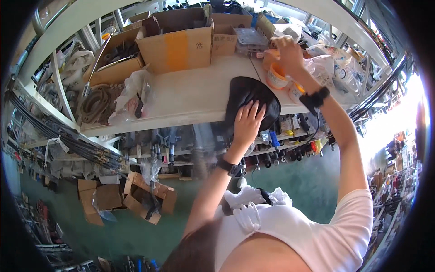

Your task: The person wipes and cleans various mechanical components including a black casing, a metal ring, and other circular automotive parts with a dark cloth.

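Reading the shelf (190, 86) from the left: a coiled beige strap (95, 103), a crumpled clear bag (133, 88) beside it, then a brown carton with orange tape (176, 50); all lie well apart from both hands and look to have no part in the work. Right of these, near the front edge, lies the black piece (244, 93), soft-looking and domed, exact kind unclear. Its visible face shows no added part or fresh mark I can make out, so I'd judge the work early or partway: piece laid out within reach, most of the handling apparently left to do. Left hand (250, 119) rests on it, palm down, fingers spread and lightly bent, not clenched; forearm rises from below, dark band (230, 167) at the wrist. Just beyond, two orange-and-white tubs (277, 82) stand close to the black piece. Right hand (289, 49) is raised above and behind them, arm reaching far forward, wrist bent, fingers curled downward; tips hidden, so cannot tell whether anything is gripped. That reach looks unfinished. Farther right, clear plastic bags (321, 68) crowd the shelf's end.
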Tool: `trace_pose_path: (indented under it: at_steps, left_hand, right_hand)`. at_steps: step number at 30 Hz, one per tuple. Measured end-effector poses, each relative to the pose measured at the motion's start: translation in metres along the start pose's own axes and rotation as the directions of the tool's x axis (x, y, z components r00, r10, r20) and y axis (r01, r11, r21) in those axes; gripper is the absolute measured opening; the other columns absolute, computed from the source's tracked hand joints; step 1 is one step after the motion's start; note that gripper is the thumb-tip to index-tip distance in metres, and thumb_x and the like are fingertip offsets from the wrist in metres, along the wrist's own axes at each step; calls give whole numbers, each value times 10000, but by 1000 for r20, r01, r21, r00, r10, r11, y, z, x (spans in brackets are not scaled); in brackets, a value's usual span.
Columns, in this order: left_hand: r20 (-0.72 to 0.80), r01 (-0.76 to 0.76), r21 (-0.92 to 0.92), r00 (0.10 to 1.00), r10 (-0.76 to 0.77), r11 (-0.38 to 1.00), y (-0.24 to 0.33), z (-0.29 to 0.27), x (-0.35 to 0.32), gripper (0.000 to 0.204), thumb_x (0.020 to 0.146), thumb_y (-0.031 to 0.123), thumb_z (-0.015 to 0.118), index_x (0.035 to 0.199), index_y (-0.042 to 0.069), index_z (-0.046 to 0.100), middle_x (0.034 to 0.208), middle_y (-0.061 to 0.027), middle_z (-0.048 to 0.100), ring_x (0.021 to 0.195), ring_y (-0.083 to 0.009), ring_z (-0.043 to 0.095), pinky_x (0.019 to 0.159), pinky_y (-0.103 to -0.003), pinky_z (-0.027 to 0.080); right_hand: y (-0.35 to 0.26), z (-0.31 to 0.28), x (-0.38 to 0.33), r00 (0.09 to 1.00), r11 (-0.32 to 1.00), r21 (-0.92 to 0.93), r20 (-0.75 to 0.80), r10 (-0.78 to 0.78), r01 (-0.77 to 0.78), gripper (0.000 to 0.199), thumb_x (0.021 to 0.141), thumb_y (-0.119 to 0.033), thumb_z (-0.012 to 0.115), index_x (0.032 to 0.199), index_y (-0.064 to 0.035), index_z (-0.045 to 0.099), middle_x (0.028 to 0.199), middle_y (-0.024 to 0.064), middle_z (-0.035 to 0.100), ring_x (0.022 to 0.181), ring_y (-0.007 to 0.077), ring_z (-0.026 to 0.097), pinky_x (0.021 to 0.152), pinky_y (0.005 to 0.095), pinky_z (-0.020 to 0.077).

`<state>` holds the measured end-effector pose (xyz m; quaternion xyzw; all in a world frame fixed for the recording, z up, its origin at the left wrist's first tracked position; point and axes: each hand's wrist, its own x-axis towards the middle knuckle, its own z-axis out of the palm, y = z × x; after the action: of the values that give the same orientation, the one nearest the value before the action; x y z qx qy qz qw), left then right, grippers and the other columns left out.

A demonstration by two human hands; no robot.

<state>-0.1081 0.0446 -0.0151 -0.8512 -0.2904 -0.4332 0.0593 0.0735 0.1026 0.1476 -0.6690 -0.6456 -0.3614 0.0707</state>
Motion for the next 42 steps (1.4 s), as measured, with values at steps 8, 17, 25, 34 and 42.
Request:
trace_pose_path:
  at_steps: [8, 17, 25, 34, 42]
  left_hand:
    - [-4, -45, 9, 999, 45, 999, 9, 0, 0, 330, 736, 256, 615, 1032, 116, 578, 1003, -118, 530, 985, -292, 482, 872, -441, 366]
    - [138, 143, 34, 980, -146, 989, 4, -4, 39, 451, 766, 302, 576, 1119, 26, 520, 1128, -156, 491, 1121, -331, 405, 985, -486, 261]
    - [123, 243, 96, 959, -254, 965, -41, -13, 45, 589, 764, 452, 524, 1130, -10, 519, 1197, -192, 476, 1139, -398, 373, 969, -516, 250]
    - [127, 285, 221, 940, -318, 933, 1, -28, 15, 376, 769, 204, 521, 1076, -12, 537, 1096, -162, 549, 1069, -292, 476, 944, -450, 312]
    - [126, 317, 154, 933, -337, 936, -11, -9, 38, 332, 826, 239, 485, 1050, 8, 565, 1152, -162, 525, 1089, -316, 457, 931, -464, 326]
  right_hand:
    - [-93, 9, -74, 776, 691, 703, 526, -348, -166, 745, 779, -566, 473, 1348, -121, 292, 1418, 179, 182, 1327, 321, 114, 1057, 445, 118]
    - [-103, 69, -12, 730, 768, 583, 642, -234, -266, 827, 767, -635, 428, 1389, -145, 188, 1451, 90, 133, 1345, 256, 50, 1051, 475, 54]
    - [-128, 105, 33, 743, 791, 570, 624, -243, -220, 832, 760, -666, 347, 1390, -149, 181, 1457, 74, 110, 1346, 249, 48, 1048, 492, 34]
    - [-124, 68, -24, 747, 641, 768, 437, -502, -18, 591, 855, -281, 387, 1382, -111, 179, 1444, 91, 151, 1341, 274, 77, 1058, 467, 82]
    - [-132, 91, 28, 770, 733, 656, 558, -310, -180, 699, 828, -425, 376, 1373, -42, 165, 1429, 141, 172, 1326, 284, 129, 1058, 426, 112]
